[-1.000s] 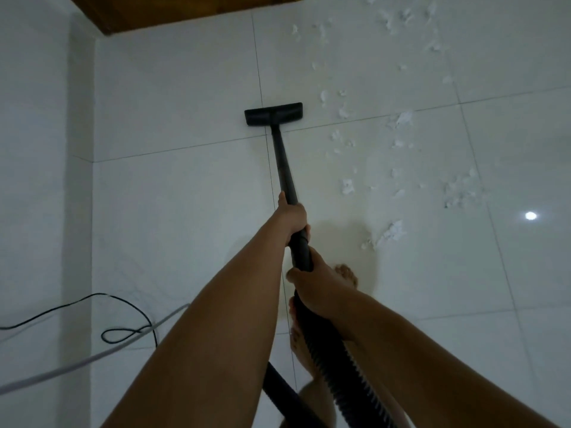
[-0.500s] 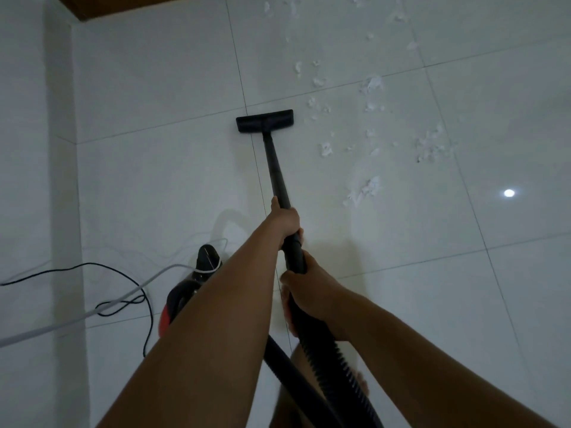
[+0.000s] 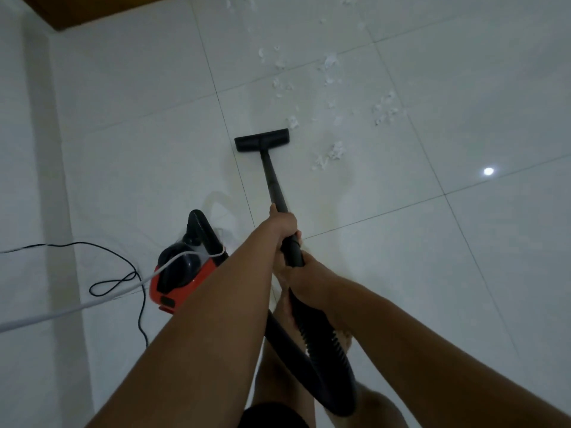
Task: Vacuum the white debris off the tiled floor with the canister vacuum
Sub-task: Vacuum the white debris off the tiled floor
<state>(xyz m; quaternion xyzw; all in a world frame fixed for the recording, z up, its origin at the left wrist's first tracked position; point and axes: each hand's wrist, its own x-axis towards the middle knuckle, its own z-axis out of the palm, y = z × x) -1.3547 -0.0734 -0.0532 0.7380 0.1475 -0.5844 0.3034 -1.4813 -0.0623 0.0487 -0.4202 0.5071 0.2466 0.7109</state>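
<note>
A black vacuum wand [image 3: 272, 180] runs from my hands to a flat black floor head [image 3: 262, 139] resting on the white tiled floor [image 3: 432, 273]. My left hand [image 3: 281, 223] grips the wand higher up. Just below it, my right hand [image 3: 304, 274] holds the wand where the ribbed black hose [image 3: 327, 350] joins. White debris [image 3: 332, 152] lies scattered to the right of and beyond the head, with one scrap [image 3: 292, 121] just past its right end. The red and black canister [image 3: 185, 267] sits on the floor left of my arms.
A black cable [image 3: 117, 282] loops on the floor at the left, and a white cord [image 3: 77, 307] runs over the canister. A white wall [image 3: 27, 180] stands at the left. Brown wood [image 3: 80, 10] shows at the top left. My bare legs are below the hose.
The floor head has been drawn back toward me and a little right, closer to the near debris. The view tilted down, so the canister shows in full.
</note>
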